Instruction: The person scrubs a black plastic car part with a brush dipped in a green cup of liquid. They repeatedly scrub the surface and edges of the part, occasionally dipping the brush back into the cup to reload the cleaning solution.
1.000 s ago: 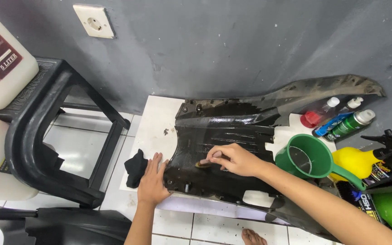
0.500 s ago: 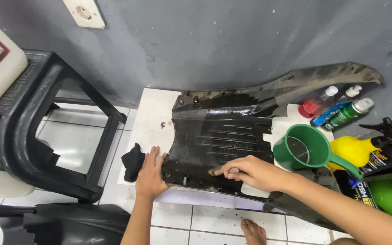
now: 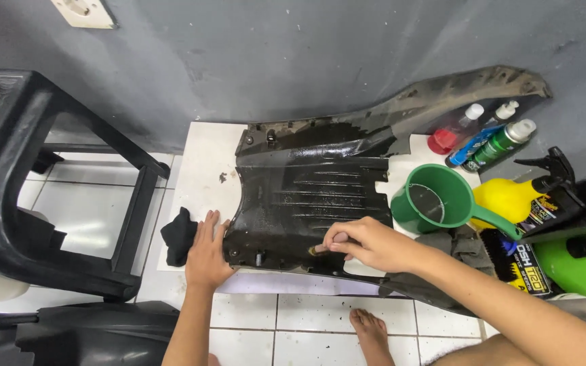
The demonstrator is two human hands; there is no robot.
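Grey wall (image 3: 320,54) at the far side, white tiled floor (image 3: 306,318) below, with a wall socket (image 3: 83,12) at far left. A white board (image 3: 205,156) lay flat on the floor against the wall. On it rested a wet, glossy black plastic panel (image 3: 306,196), ribbed in the middle, with a long dusty arm running far right along the wall.

Left hand (image 3: 206,252) lay flat, fingers spread, pressing the near-left edge of the panel. Just left of it sat a black cloth (image 3: 179,234), touching the board's edge.

Right hand (image 3: 367,242) was closed, fingertips pinched on a small brush or tool (image 3: 320,249) at the panel's near edge; the thing was mostly hidden, kind not certain.

To the right: a green dipper (image 3: 435,200) just beside the panel, three bottles (image 3: 490,139) against the wall, a yellow spray bottle (image 3: 517,196), and a green container (image 3: 578,264) at the far right edge. A black plastic stool (image 3: 42,203) stood at left. A bare foot (image 3: 371,332) showed near, on the tiles.
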